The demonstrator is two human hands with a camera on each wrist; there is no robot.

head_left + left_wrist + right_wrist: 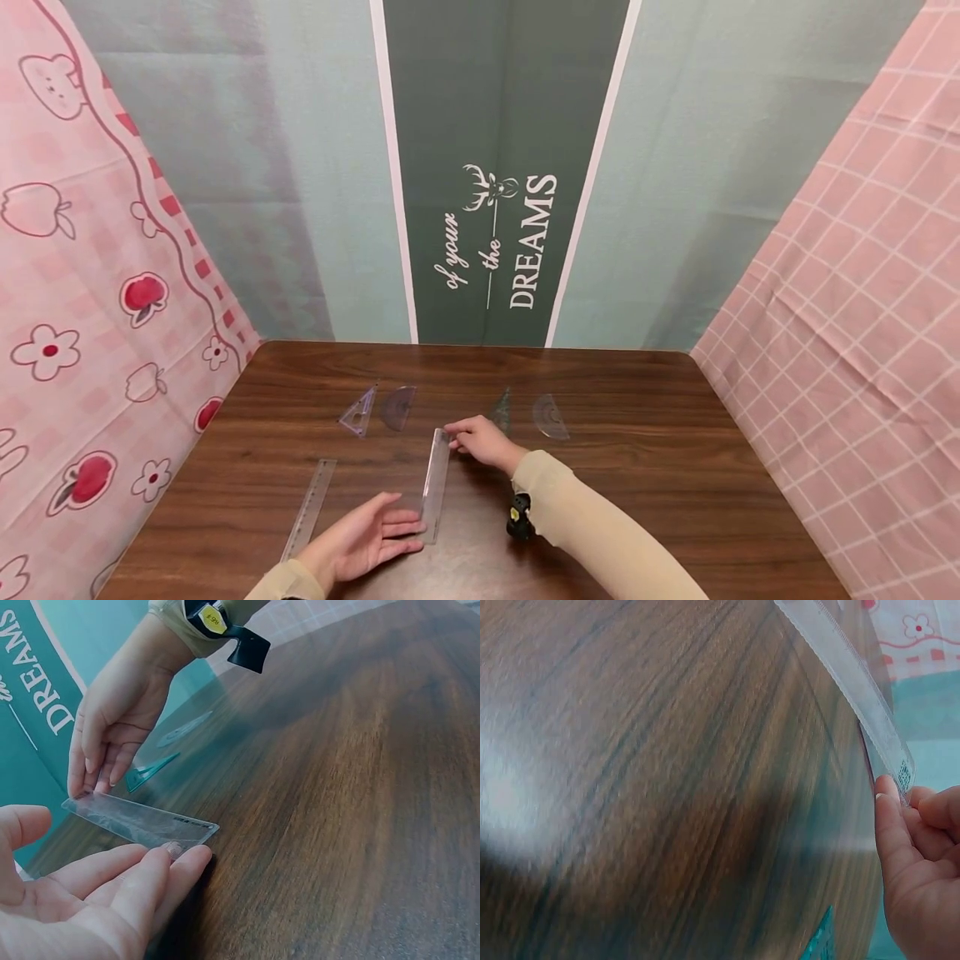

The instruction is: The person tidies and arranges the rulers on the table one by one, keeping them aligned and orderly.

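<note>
A clear plastic ruler (435, 492) with one wavy edge is held up over the table's middle. My right hand (483, 442) pinches its far end between thumb and fingers, as the right wrist view of the ruler (855, 682) also shows. At the near end, the extended fingers of my left hand (367, 537) touch the ruler; in the left wrist view the thumb stands apart from it. A second clear ruler (309, 508) lies on the table to the left, its near end partly hidden by the left arm.
On the wooden table (660, 500), a purple-edged set square (358, 413) and a protractor (397, 408) lie at the back left. A green set square (502, 408), partly behind the right hand, and another protractor (551, 417) lie further right. Cloth hangs around the table.
</note>
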